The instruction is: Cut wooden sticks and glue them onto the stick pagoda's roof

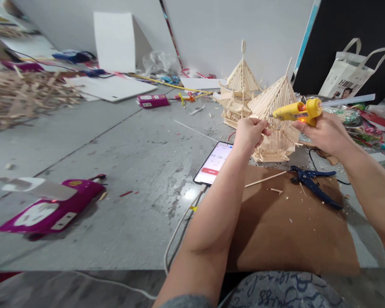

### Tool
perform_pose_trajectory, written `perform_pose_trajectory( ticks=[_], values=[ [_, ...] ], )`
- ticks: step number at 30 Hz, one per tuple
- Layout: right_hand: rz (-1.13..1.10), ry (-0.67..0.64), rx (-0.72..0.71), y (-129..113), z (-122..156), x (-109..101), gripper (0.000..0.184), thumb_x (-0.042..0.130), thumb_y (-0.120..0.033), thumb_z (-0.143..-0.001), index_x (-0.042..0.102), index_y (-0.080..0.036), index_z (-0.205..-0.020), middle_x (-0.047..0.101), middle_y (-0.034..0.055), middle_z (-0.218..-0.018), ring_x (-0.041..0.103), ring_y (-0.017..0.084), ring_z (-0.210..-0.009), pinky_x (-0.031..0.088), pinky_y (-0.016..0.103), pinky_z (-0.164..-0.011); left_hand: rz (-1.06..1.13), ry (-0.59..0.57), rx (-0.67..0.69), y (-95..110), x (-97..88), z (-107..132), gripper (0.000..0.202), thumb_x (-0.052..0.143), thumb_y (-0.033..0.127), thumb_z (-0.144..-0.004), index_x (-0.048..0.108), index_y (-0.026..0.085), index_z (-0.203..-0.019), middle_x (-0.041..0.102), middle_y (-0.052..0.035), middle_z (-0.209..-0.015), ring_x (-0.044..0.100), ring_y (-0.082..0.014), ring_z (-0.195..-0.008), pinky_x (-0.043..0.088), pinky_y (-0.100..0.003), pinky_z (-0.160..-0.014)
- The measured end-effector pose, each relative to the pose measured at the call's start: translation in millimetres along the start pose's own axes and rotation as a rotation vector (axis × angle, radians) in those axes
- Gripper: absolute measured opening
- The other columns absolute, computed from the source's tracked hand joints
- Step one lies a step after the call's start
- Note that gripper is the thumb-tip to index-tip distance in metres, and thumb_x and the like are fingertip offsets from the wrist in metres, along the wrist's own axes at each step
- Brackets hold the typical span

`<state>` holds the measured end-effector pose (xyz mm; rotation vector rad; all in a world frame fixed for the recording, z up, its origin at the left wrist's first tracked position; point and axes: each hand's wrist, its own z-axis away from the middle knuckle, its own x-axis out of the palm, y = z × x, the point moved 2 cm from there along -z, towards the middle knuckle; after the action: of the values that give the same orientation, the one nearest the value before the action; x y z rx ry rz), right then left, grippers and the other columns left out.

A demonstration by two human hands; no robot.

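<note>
My right hand [327,130] grips a yellow hot glue gun [297,112], its nozzle pointing left and a clear glue stick [349,100] jutting from its back. Just left of the nozzle, my left hand [252,133] is closed in a pinch; whatever lies between its fingertips is too small to make out. Behind both hands stands a model pavilion of thin wooden sticks [272,145], with a slanted roof. A second stick pavilion [243,81] with a tall finial stands farther back. Below the hands, a loose stick [265,179] and blue cutters [317,186] lie on brown board [295,231].
A phone [213,164] showing a timer lies left of my left forearm, with a white cable [176,239] near it. Purple power strips [56,207] sit on the grey table. A heap of wooden sticks [28,98] is far left; a white bag [348,75] stands back right.
</note>
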<state>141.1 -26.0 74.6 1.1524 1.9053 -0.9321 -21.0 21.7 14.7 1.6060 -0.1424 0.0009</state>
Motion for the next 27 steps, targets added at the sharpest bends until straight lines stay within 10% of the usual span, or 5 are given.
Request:
perform_pose_trajectory(
  ticks=[27],
  values=[
    [-0.095, 0.039, 0.055, 5.4, 2.8, 1.9, 0.042, 0.047, -0.057, -0.076, 0.062, -0.020, -0.087, 0.063, 0.0043, -0.071, 0.058, 0.020, -0.067, 0.043, 0.032, -0.062, 0.001, 0.033, 0.002, -0.4, 1.6, 1.3, 0.019, 0.051, 0.017, -0.081, 0.054, 0.009, -0.065, 0.053, 0.0028, -0.043, 0.028, 0.0015, -0.024, 0.014, -0.018, -0.030]
  ],
)
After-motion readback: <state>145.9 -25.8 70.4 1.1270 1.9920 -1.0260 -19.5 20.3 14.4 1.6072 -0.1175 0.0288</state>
